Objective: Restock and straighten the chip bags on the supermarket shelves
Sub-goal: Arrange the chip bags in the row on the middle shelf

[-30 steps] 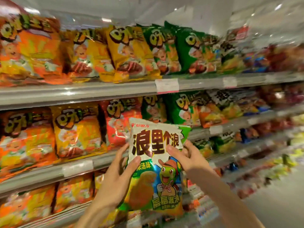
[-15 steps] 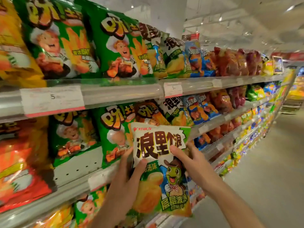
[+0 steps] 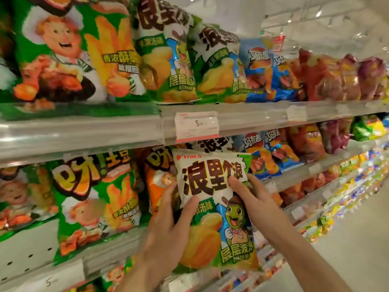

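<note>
- A white-and-green chip bag (image 3: 214,209) is held upright at lower centre of the frame, in front of the middle shelf (image 3: 290,175) and not yet set on it.
- The bag is grasped by both hands: the left hand (image 3: 168,226) is wrapped around its lower left edge, thumb on the front; the right hand (image 3: 254,199) is pressed on its right side, thumb over the lettering.
- Just behind the bag's top, a matching bag (image 3: 212,145) is seen on the middle shelf, so the slot is judged to be there.
- On the top shelf (image 3: 263,114), at upper centre, two matching bags (image 3: 193,60) are already stood side by side.
- At lower left, bare perforated shelf backing (image 3: 27,249) is exposed beside a green bag (image 3: 99,199), so restocking is judged unfinished.
</note>
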Demonstrator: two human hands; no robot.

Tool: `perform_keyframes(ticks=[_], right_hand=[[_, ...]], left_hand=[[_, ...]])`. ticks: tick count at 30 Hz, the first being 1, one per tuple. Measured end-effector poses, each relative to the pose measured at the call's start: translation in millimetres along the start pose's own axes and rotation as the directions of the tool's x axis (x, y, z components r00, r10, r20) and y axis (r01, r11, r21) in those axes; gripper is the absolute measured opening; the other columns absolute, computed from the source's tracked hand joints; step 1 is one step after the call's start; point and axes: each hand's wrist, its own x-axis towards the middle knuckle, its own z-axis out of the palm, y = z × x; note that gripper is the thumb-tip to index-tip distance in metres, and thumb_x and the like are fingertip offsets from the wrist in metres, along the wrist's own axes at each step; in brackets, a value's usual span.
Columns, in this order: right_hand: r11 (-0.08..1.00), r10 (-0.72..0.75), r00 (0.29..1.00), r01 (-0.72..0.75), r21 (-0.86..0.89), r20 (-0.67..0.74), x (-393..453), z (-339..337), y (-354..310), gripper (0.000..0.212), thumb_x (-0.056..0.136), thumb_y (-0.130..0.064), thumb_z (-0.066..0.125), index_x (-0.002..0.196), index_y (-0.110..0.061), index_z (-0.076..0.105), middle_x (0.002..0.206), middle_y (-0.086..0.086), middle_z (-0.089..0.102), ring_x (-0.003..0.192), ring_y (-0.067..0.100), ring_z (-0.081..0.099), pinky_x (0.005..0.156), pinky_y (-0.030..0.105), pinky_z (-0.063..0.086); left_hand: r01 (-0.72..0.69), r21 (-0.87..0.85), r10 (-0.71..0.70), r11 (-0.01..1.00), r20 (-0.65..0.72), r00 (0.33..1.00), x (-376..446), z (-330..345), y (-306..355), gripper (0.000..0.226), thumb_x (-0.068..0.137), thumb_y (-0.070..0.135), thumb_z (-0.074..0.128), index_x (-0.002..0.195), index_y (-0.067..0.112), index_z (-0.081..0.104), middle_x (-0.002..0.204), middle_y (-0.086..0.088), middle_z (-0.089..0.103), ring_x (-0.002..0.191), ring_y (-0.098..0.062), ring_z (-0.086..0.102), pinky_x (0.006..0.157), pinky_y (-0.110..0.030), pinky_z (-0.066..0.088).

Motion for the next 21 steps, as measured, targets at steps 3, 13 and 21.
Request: perform_keyframes(ticks=[3,13,21], right_hand=[[0.999,-0.033,0.997,0.031,0.030,0.073,29,-8,0,0.093,0.056,-0.092,0.062,0.135,-0.046,0.042,0.116,-0.022,0.063,0.103,0.003,0.066,0.092,0.033,0.054],[0.992,-0.093,0.938,0.057,0.116,0.335,95,-22,3,0.102,0.056,-0.086,0.066,0.143,-0.037,0.045,0.115,-0.016,0.072,0.107,0.013,0.070,0.100,0.046,0.053],[0.984,-0.133,0.908,0.073,0.163,0.397,115,-30,-7,0.087,0.070,-0.075,0.066,0.143,-0.033,0.047,0.115,-0.007,0.075,0.101,0.016,0.073,0.099,0.047,0.054]], left_hand=[[0.020,-0.026,-0.023,0.999,-0.122,0.992,10,17,3,0.047,0.063,0.083,0.051,0.104,0.088,0.029,0.122,0.035,0.062,0.112,0.000,0.062,0.098,-0.037,0.051],[-0.003,0.179,0.063,0.984,-0.332,0.941,9,53,22,0.043,0.073,0.091,0.043,0.114,0.083,0.032,0.108,0.054,0.056,0.099,0.016,0.063,0.094,-0.033,0.055],[0.037,0.573,0.268,0.819,-0.439,0.857,19,49,24,0.077,0.086,0.081,0.027,0.148,0.039,0.043,0.133,0.014,0.055,0.127,-0.008,0.048,0.108,-0.033,0.041]])
